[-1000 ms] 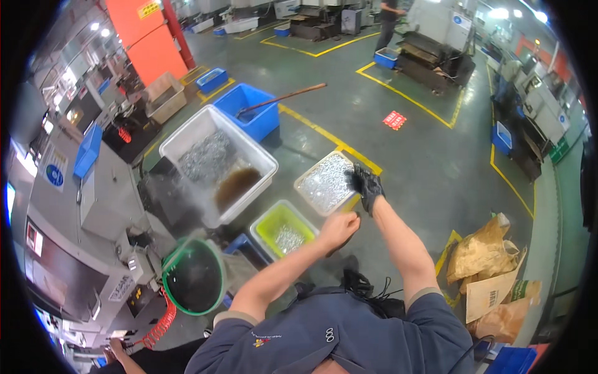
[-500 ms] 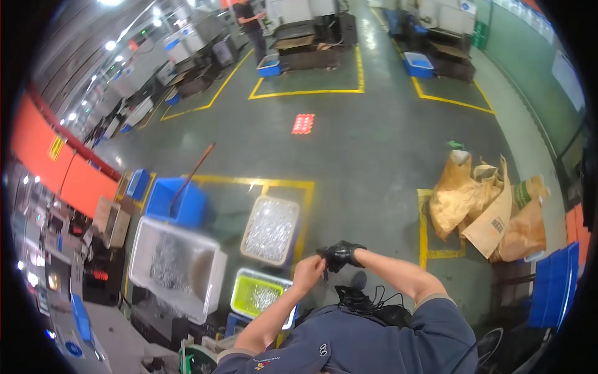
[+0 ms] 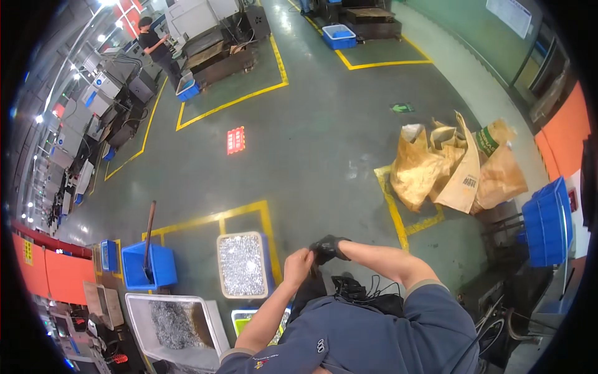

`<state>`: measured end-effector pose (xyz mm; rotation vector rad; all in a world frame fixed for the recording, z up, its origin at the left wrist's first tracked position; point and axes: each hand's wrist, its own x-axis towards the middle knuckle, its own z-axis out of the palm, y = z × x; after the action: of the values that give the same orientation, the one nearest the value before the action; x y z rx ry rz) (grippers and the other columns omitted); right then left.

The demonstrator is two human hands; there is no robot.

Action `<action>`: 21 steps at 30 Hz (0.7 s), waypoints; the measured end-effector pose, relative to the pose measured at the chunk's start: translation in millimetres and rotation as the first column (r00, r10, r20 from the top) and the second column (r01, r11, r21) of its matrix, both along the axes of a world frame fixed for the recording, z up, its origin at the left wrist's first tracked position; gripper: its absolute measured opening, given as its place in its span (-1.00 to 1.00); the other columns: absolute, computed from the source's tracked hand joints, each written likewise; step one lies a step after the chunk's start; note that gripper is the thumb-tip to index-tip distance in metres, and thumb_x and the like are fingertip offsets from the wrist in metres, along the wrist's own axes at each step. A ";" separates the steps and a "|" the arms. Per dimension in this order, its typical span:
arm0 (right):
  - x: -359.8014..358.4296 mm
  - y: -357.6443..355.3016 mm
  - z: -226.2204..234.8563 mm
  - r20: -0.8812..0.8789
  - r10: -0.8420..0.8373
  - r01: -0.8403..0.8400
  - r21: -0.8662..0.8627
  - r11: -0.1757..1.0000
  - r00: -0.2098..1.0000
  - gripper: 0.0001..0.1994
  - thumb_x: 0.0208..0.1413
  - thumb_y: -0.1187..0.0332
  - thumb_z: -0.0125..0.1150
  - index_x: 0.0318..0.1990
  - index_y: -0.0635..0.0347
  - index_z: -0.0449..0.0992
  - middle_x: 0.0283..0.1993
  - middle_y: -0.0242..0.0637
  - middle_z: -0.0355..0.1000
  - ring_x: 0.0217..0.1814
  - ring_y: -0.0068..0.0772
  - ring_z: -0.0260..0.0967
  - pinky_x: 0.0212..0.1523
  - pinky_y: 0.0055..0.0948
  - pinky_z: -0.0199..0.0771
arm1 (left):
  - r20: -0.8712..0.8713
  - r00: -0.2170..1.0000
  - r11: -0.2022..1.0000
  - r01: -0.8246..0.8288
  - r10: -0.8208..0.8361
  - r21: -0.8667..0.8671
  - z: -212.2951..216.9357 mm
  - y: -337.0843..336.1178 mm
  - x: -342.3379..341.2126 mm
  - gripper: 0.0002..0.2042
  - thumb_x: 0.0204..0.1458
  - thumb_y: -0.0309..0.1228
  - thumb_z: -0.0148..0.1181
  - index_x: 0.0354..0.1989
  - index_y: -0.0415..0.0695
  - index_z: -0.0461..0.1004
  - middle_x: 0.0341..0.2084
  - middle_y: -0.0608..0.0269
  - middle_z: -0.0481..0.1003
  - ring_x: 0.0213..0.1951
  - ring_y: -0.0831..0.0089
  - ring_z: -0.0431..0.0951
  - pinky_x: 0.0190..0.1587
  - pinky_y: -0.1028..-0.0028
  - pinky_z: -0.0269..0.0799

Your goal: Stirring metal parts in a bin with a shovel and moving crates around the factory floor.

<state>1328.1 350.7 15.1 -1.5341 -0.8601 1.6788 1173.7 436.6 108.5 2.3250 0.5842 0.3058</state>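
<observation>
My left hand is bare and closed, its fingertips pinching black glove material at the fingers of my right hand. My right hand wears a black glove and is curled in against the left one. The two hands meet in front of my body; what lies between the gloved fingers is hidden. Left of them stands a pale-rimmed bin filled with small shiny metal parts. Below it, a lime-green tray is partly covered by my left forearm.
A large white tub holds grey metal pieces at lower left, behind it a blue bin with a wooden-handled tool. Brown paper sacks stand at right, near blue crates. Another person stands at far left.
The view has turned to the right, so the bins, sacks and machines sit farther left. Both hands stay together, with the left still at the gloved right.
</observation>
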 end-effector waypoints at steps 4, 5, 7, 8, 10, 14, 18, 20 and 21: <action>47.8 40.4 -0.1 0.433 0.132 -0.071 -0.153 0.986 0.892 -0.70 -0.01 0.17 0.22 -0.07 -0.14 0.53 -0.27 -0.29 0.56 -0.25 -0.30 0.51 -0.17 -0.32 0.47 | 0.038 0.997 0.997 -0.066 0.068 -0.043 -23.0 61.4 34.0 -0.78 0.02 -0.35 0.12 -0.55 -0.24 0.38 -0.58 -0.06 0.42 -0.46 -0.06 0.44 -0.40 0.13 0.33; 56.4 56.9 -6.0 0.592 0.169 -0.052 -0.209 0.976 0.788 -0.72 0.03 0.13 0.17 -0.08 -0.14 0.54 -0.26 -0.27 0.56 -0.23 -0.25 0.51 -0.16 -0.31 0.47 | 0.027 0.996 0.995 -0.087 0.089 -0.057 -27.6 79.9 41.1 -0.78 0.02 -0.34 0.13 -0.55 -0.24 0.39 -0.58 -0.06 0.43 -0.45 -0.07 0.45 -0.39 0.13 0.34; 64.1 103.2 78.3 0.733 0.276 -0.187 -0.203 0.961 0.622 -0.71 0.06 0.06 0.12 -0.13 -0.11 0.58 -0.27 -0.26 0.56 -0.21 -0.21 0.51 -0.16 -0.29 0.47 | 0.027 0.983 0.981 -0.178 0.181 -0.074 -32.2 124.4 54.2 -0.78 0.01 -0.34 0.13 -0.54 -0.24 0.40 -0.58 -0.06 0.44 -0.44 -0.08 0.45 -0.39 0.14 0.36; 62.3 119.2 112.5 0.767 0.206 -0.090 -0.192 0.977 0.607 -0.73 0.07 0.08 0.10 -0.17 -0.10 0.59 -0.26 -0.27 0.56 -0.19 -0.19 0.50 -0.15 -0.29 0.47 | 0.028 0.985 0.980 -0.167 0.171 -0.110 -28.8 141.4 62.8 -0.78 0.01 -0.32 0.13 -0.53 -0.24 0.41 -0.56 -0.08 0.45 -0.42 -0.09 0.46 -0.37 0.13 0.37; 78.2 154.8 88.9 0.776 0.133 -0.034 -0.142 0.989 0.617 -0.75 0.11 0.16 0.02 -0.17 -0.12 0.60 -0.17 -0.28 0.54 -0.11 -0.16 0.47 -0.09 -0.27 0.45 | -0.014 0.989 0.975 -0.146 0.145 -0.167 -30.8 175.7 78.4 -0.78 0.00 -0.30 0.10 -0.49 -0.23 0.46 -0.53 -0.11 0.48 -0.38 -0.10 0.49 -0.32 0.10 0.40; 104.2 228.9 66.2 0.911 0.040 -0.167 0.032 0.985 0.411 -0.74 0.13 0.21 -0.07 -0.20 -0.10 0.58 -0.14 -0.29 0.52 -0.13 -0.16 0.47 -0.09 -0.23 0.46 | -0.015 0.993 0.977 -0.114 0.113 -0.179 -32.1 255.8 109.9 -0.81 0.00 -0.33 0.07 -0.45 -0.23 0.47 -0.51 -0.11 0.49 -0.37 -0.12 0.49 -0.30 0.07 0.41; 132.7 299.2 86.1 0.955 0.163 -0.273 -0.094 0.957 0.246 -0.75 0.13 0.23 -0.08 -0.21 -0.10 0.58 -0.19 -0.26 0.52 -0.16 -0.13 0.47 -0.14 -0.18 0.47 | -0.069 0.973 0.931 -0.231 0.220 -0.282 -30.8 317.5 139.9 -0.82 -0.02 -0.34 0.07 -0.43 -0.22 0.47 -0.49 -0.12 0.50 -0.35 -0.12 0.49 -0.29 0.06 0.40; 152.9 335.9 88.5 0.964 0.138 -0.351 -0.051 0.935 0.227 -0.77 0.07 0.21 0.00 -0.22 -0.05 0.58 -0.20 -0.24 0.52 -0.17 -0.11 0.47 -0.15 -0.17 0.47 | -0.025 0.976 0.956 -0.215 0.215 -0.201 -28.1 347.2 159.4 -0.84 -0.02 -0.37 0.06 -0.37 -0.19 0.48 -0.47 -0.12 0.50 -0.34 -0.12 0.49 -0.28 0.05 0.40; 165.1 356.2 89.1 0.965 0.142 -0.374 -0.051 0.926 0.220 -0.77 0.07 0.21 0.00 -0.22 -0.05 0.58 -0.20 -0.24 0.52 -0.17 -0.11 0.47 -0.15 -0.17 0.47 | -0.020 0.971 0.951 -0.238 0.239 -0.200 -26.1 361.0 169.6 -0.84 -0.02 -0.37 0.06 -0.37 -0.19 0.48 -0.47 -0.12 0.50 -0.34 -0.12 0.49 -0.28 0.05 0.40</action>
<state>1493.2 707.0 104.2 -2.3580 -1.9463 0.5316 1343.3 797.6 82.4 2.0611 0.8566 0.3464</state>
